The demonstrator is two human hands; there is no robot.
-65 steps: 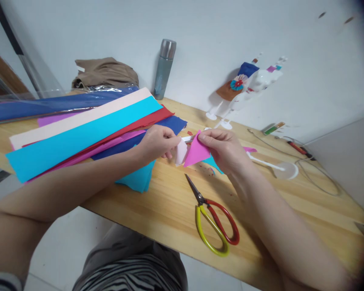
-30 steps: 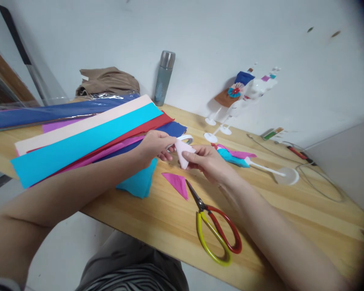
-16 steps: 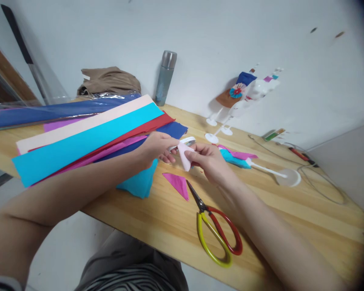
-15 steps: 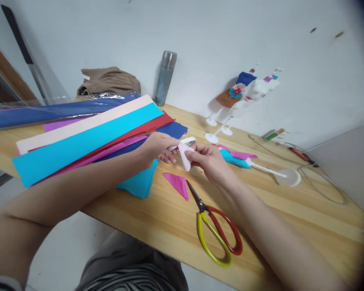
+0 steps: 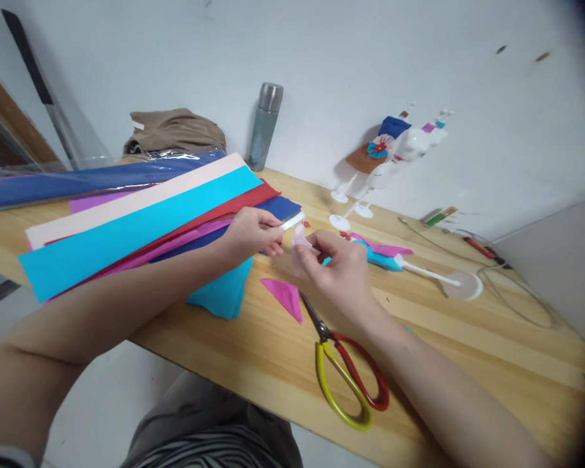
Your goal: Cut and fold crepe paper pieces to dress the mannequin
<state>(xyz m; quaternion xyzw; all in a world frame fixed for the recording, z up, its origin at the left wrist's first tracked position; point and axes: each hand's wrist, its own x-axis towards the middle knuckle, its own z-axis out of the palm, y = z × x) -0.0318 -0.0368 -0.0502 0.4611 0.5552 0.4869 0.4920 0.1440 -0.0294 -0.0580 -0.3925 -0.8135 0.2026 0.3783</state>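
Note:
Above the middle of the wooden table, my left hand grips a white roll of tape, now seen edge-on. Just to its right, my right hand pinches a pale pink piece of thin crepe paper between thumb and forefinger; the two hands are slightly apart. Below them lies a magenta paper triangle. Its corner sits by the tip of the scissors, which have one yellow and one red handle. A folded turquoise paper lies under my left forearm.
Coloured paper strips are stacked at left beside a plastic-wrapped pack. Behind stand brown cloth, a bottle and white doll-like figures on stands. Another wrapped figure lies at right near a cable.
My hands have drawn apart: the right moved slightly right with the pale pink paper. The tape roll has turned from showing its round face to its edge.

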